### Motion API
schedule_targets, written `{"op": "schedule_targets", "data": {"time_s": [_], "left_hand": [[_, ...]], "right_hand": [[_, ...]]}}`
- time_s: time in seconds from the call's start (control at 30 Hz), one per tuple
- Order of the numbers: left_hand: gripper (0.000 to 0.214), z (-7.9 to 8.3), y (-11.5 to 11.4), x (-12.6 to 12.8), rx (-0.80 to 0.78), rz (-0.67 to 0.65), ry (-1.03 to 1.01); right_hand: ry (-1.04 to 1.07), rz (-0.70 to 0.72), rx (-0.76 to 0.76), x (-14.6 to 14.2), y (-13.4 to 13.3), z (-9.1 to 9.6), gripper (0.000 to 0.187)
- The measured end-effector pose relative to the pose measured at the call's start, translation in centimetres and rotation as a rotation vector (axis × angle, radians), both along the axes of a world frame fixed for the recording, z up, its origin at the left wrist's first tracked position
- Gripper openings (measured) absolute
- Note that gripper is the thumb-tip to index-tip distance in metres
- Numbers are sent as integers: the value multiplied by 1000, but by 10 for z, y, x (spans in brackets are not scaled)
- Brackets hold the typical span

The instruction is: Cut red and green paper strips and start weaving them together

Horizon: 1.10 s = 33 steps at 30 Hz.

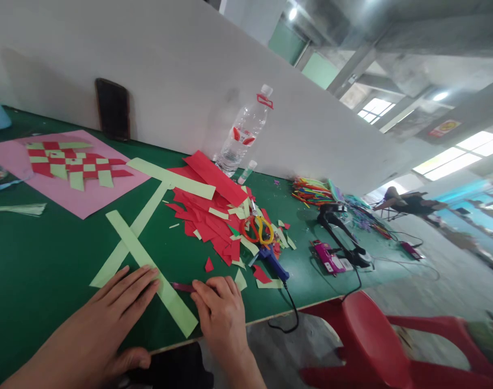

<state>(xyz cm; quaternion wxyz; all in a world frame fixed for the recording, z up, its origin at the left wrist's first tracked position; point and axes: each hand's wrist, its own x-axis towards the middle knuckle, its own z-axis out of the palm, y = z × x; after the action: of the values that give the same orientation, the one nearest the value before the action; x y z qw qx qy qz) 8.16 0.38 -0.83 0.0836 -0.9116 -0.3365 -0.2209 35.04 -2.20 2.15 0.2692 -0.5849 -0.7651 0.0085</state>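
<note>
My left hand (122, 300) lies flat, its fingers stretched out and their tips on a pale green paper strip (173, 305). This strip crosses over a second pale green strip (149, 208), which slants up to a third strip (190, 185) near the red paper. Just right of the first strip, my right hand (222, 308) is closed around a slim purple pen-like tool (184, 287). The tool's narrow end points left towards the strip; its exact kind is hard to make out.
Red paper scraps (210, 227), scissors (257, 229) and a blue glue gun (274, 262) lie to the right. Behind stand a water bottle (244, 132), a glue stick (247, 172) and a phone (113, 111). Woven paper fish (76, 162) rest on pink paper (84, 202). A red chair (372, 335) stands right.
</note>
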Motion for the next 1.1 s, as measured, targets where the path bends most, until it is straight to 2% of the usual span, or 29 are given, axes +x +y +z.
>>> {"op": "schedule_targets", "data": {"time_s": [0.13, 0.3, 0.53, 1.1], "left_hand": [[111, -4, -1, -2, -23, -18, -7], [94, -3, -2, -2, -9, 2, 20], [85, -3, 0, 1, 20, 5, -26], [80, -2, -1, -1, 9, 6, -56]], "right_hand": [[15, 26, -24, 3, -2, 2, 19], [5, 32, -56, 3, -5, 4, 19], [19, 24, -32, 2, -6, 2, 19], [-2, 24, -14, 0, 2, 0, 19]]}}
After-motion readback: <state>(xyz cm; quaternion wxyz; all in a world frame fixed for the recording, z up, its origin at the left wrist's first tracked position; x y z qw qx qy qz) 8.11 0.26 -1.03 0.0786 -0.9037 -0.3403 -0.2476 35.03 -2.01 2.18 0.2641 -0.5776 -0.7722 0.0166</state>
